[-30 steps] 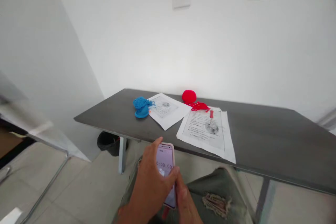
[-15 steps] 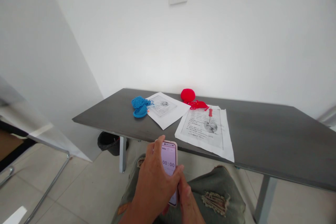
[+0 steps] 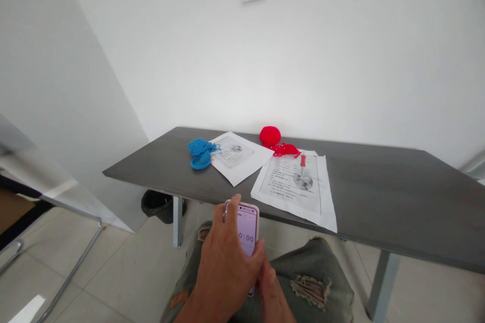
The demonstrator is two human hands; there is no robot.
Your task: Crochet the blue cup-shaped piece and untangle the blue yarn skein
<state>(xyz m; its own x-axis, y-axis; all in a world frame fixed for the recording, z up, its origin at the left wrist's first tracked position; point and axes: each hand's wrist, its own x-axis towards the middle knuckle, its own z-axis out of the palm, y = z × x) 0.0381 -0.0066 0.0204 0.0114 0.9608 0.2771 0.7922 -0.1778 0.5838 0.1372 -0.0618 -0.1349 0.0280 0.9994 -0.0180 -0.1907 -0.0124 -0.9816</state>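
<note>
Head view: phone (image 3: 248,229) between fingers (image 3: 232,217)

1. The phone (image 3: 248,219) is slim and oblong, in a pale pink case (image 3: 258,218).
2. Its screen (image 3: 247,248) is lit pale lilac; the dark digits that show read "0:00".
3. It is held with the screen facing the viewer, camera end far, long sides running near to far.
4. It is near, around mid-scene, its left and lower parts largely hidden.
</note>
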